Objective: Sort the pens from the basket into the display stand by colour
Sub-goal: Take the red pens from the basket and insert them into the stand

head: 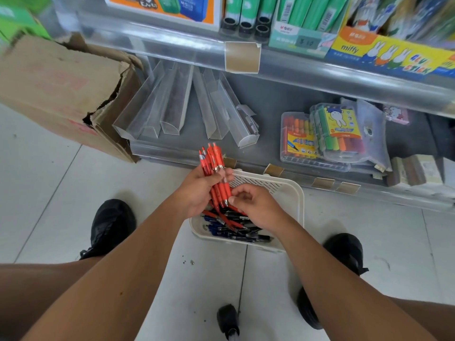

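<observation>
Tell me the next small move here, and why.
Probably square up the red pens and carry them to one clear tray on the shelf. The left hand already grips a full bundle; the right hand touches its tips. Red ones remain in the basket.

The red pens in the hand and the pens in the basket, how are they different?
The red pens are bunched upright in the left hand; the pens in the basket lie flat in a jumble. The held bunch is all red, while the basket pens are mixed: red, blue and black. The right hand touches the bunch's tips. Both look like the same click pens.
</observation>
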`<state>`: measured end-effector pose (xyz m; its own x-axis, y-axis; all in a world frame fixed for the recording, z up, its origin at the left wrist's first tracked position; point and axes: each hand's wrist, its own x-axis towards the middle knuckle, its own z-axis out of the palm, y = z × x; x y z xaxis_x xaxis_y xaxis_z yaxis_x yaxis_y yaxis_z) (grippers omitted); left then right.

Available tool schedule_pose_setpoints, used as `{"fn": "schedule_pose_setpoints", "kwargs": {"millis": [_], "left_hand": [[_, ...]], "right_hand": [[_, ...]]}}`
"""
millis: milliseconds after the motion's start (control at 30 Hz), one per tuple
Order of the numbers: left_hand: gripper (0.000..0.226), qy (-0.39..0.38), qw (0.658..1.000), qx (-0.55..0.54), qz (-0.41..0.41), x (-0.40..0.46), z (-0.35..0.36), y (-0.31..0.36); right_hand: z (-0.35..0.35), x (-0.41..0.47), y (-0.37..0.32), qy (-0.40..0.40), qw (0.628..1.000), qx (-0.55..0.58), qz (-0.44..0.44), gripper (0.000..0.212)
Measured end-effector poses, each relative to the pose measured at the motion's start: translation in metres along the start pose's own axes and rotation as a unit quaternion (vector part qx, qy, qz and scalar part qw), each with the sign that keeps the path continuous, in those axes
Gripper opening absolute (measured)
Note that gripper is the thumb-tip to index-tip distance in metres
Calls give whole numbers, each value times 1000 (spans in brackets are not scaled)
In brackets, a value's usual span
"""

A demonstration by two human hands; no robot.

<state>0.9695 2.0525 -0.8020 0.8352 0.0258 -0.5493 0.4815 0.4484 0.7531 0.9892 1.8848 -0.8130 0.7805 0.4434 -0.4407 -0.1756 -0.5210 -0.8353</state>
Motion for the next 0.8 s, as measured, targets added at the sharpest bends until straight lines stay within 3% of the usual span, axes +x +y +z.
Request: {"fn": "schedule_pose_setpoints", "kwargs": {"millis": [200,400,567,800], "left_hand": [[22,-7,999,21,-29,0,-3,-6],[21,9,1000,8,-15,5,-9,0],[23,6,1000,7,-17,6,-10,1],[21,11,1000,4,-29,11,-11,-3]], "right_hand": [[4,2,0,-6,999,-36,-23,8],[-5,8,2,9,998,-4,57,20],[-14,17,30,39,985,-141,87,23],[-6,16,55,18,955,-285,76,31]]}}
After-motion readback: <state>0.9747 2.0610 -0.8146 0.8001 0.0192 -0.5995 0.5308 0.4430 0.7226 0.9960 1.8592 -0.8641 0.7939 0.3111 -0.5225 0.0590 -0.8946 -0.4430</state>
